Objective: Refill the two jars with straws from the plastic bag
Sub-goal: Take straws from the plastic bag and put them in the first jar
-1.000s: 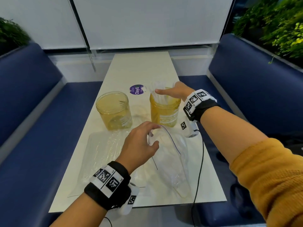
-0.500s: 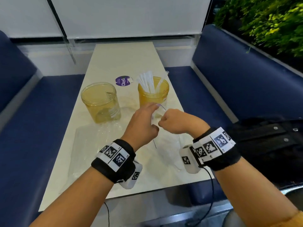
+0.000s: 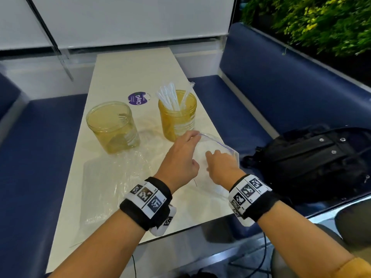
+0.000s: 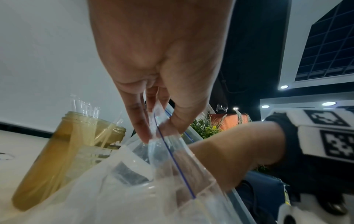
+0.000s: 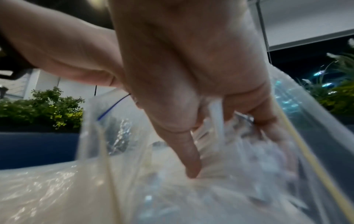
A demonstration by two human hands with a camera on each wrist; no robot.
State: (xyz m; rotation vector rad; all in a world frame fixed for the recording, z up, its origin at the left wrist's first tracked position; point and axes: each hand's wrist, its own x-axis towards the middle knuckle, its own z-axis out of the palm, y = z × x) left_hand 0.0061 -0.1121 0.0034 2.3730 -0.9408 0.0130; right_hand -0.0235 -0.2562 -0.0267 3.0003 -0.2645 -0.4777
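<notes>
Roughly half done, judging by the jars. Right jar [image 3: 177,115], beyond the bag [image 3: 217,155] on the table [image 3: 128,77], already stocked with a fan of clear straws [image 3: 170,97] standing upright and leaning outward. Left jar [image 3: 113,127], beyond the bag and to its left, with no straws in it as far as can be seen. Still to do: pull another bundle from the bag and stand it in the left jar; possibly top up the right one too.

Bag lying just short of the right jar, mouth lifted toward it and held wide. More clear plastic sheet [image 3: 112,177] spread flat left of the bag.

Left hand [image 3: 178,160] at the near-left lip of the bag: thumb and fingers [image 4: 140,125] pinched tight on the edge by the blue zip line [image 4: 172,156], lifting it to keep the mouth open. Nothing else held.

Right hand [image 3: 222,165] plunged through the mouth of the bag, fingers [image 5: 191,153] spread and pointing down into the loose straws [image 5: 216,118] at the bottom. At least one straw running up between the fingers. Looks like a reach in the act of gathering, not yet a firm grasp; too blurred inside the plastic to tell whether anything is really clasped.

Black backpack [image 3: 313,159] on the blue bench right of the bag, clear of the work.
</notes>
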